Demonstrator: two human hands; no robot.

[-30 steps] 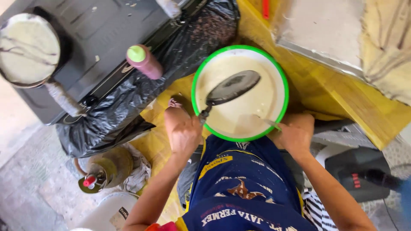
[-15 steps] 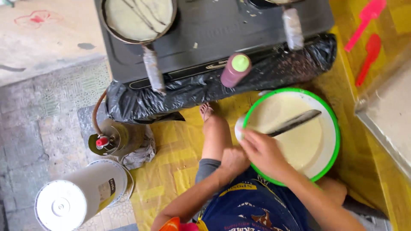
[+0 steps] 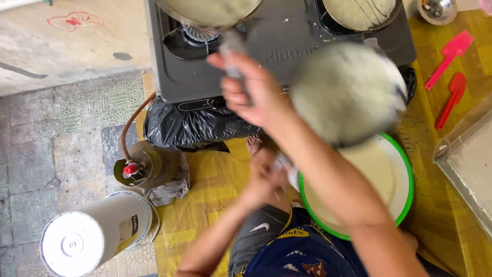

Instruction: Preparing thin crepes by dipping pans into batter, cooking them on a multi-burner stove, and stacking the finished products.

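floor | stove | gas cylinder | bowl | 2 spatulas

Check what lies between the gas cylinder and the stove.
Head view: a brown hose curves from the gas cylinder up toward the stove, beside a crumpled black plastic bag under the stove's front edge.

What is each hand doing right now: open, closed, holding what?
Left hand: curled by the green-rimmed bowl; blurred, grip cannot be told.
Right hand: closed on the pan handle.

Stove ahead, bowl on the floor before it, gas cylinder and bucket left, spatulas right
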